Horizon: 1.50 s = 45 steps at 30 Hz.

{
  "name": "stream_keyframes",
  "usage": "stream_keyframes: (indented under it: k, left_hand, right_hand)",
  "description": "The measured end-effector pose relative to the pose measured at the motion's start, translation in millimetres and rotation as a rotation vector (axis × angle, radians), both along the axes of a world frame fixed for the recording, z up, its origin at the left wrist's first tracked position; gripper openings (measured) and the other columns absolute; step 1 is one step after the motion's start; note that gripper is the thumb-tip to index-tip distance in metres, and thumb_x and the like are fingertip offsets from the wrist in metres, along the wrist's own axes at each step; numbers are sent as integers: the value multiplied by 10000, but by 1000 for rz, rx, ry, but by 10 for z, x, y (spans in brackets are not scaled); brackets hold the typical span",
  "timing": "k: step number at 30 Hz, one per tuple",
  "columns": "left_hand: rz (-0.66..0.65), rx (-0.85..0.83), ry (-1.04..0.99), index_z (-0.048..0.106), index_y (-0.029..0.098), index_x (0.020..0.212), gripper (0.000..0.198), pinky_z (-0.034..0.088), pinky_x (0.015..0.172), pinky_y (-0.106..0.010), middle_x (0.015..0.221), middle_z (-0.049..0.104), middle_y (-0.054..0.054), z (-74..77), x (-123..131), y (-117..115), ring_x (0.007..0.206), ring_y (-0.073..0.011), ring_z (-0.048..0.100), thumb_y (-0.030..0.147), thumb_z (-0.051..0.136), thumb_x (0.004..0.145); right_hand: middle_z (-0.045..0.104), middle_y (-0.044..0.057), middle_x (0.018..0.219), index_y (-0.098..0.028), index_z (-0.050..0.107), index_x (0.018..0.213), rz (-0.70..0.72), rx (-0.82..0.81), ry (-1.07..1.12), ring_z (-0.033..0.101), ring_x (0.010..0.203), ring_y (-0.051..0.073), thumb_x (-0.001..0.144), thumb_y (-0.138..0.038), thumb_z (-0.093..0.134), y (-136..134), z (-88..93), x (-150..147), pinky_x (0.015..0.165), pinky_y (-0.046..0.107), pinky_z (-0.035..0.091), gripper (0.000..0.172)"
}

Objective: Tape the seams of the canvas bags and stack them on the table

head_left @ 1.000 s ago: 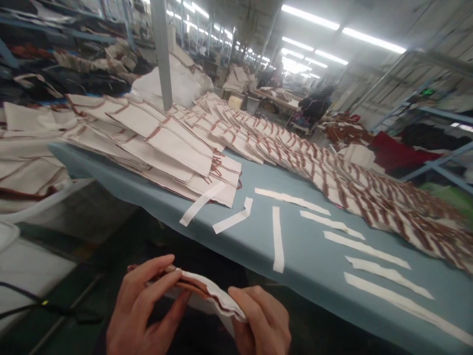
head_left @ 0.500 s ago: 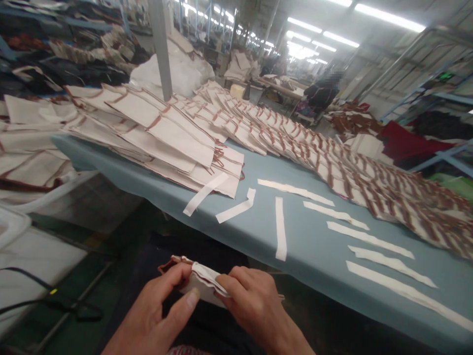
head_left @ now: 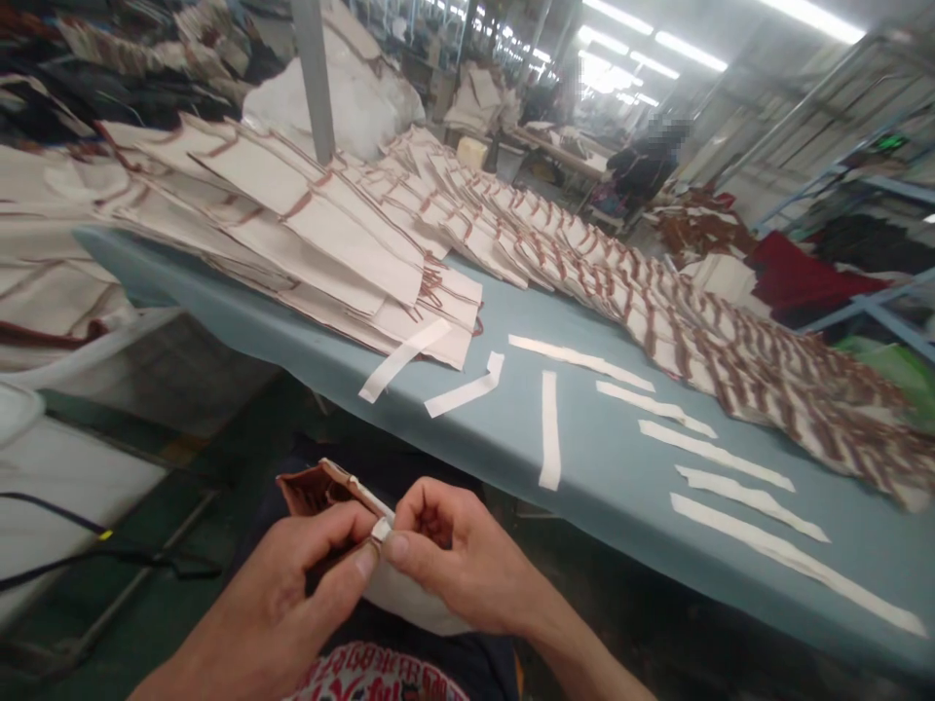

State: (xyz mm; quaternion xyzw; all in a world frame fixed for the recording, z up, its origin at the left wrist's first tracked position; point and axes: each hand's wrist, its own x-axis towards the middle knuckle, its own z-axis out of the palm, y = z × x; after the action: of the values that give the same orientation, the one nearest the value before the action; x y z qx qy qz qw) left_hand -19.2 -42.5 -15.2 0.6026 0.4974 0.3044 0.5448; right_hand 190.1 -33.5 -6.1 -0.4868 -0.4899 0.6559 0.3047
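Both my hands work a small cream cloth bag with brown trim (head_left: 321, 489), held low in front of me below the table's near edge. My left hand (head_left: 299, 584) pinches the bag's rim between thumb and forefinger. My right hand (head_left: 445, 550) is curled against it, thumb pressed on the same white edge. The bag's cream body (head_left: 409, 608) hangs beneath my right hand, mostly hidden.
A blue-grey table (head_left: 606, 477) carries several white fabric strips (head_left: 549, 430), a stack of cream bags (head_left: 328, 253) at left and a long overlapping row of bags (head_left: 657, 312) running to the right. A grey post (head_left: 311, 78) stands behind. A person (head_left: 643, 166) sits far back.
My hands have drawn together and pinched the bag's rim; the bag has turned so its brown end sticks up at left. The view has tilted down slightly.
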Motion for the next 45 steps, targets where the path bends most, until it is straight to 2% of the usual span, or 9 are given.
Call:
stream_keyframes:
  k: [6,11,15,19,24,28,31,35,45]
  left_hand:
    - [-124,71,6,802,254,770,375,558,678,-267,752,826,10,-3,-74,93,704,-208,748,428,622,1049]
    - [-75,90,-13,798,259,779,387,521,671,-257,724,772,29,-24,-67,96,673,-185,680,432,595,1059]
    - [-73,99,-48,755,240,748,293,492,626,-241,731,740,24,-178,-52,103,683,-182,640,434,757,968]
    - [-64,77,-66,743,215,723,408,462,602,-234,698,696,17,-323,-76,141,661,-170,606,506,775,1006]
    - [-113,110,-88,755,223,724,424,484,609,-214,694,701,24,-348,-156,121,655,-160,610,485,746,1057]
    - [-5,169,-72,774,236,742,426,542,657,-206,732,746,13,-350,-170,87,685,-170,673,474,679,1083]
    - [91,165,-27,743,221,690,494,519,583,-217,665,695,1,-355,-140,97,615,-170,636,515,627,1070]
    - [119,110,1,717,210,644,509,508,513,-228,616,663,-10,-340,-105,117,559,-174,608,541,622,1019]
    - [126,154,32,790,230,765,500,555,555,-204,692,729,4,-402,-208,-2,602,-177,675,563,636,1104]
  right_hand:
    - [518,-100,632,-237,585,875,42,-116,173,392,538,85,835,-847,925,-42,-127,11,507,217,313,699]
    - [624,-43,748,-214,668,901,-28,248,-171,499,637,119,1047,-452,790,-122,30,2,576,243,361,305]
    - [654,-42,752,-216,670,887,-71,411,-268,553,639,118,1014,-262,732,-174,83,-66,615,249,393,149]
    - [618,-57,724,-224,637,875,-80,348,-243,521,611,112,1006,-283,747,-169,19,-105,580,236,373,181]
    - [639,-42,725,-222,662,875,-110,224,-260,544,620,121,1021,-372,739,-178,-4,-124,560,233,371,224]
    - [684,-25,763,-224,710,930,-176,305,-377,603,643,137,1029,-416,742,-300,-103,-286,608,254,402,218]
    - [683,-27,762,-230,733,985,-270,359,-443,609,627,146,1010,-395,748,-416,-274,-459,619,274,399,167]
    - [700,-26,800,-234,739,1020,-313,277,-415,643,679,157,934,-257,735,-490,-423,-549,656,271,438,89]
    - [601,-58,719,-225,734,981,-228,122,-223,543,651,138,979,-499,847,-256,-344,-426,619,262,375,296]
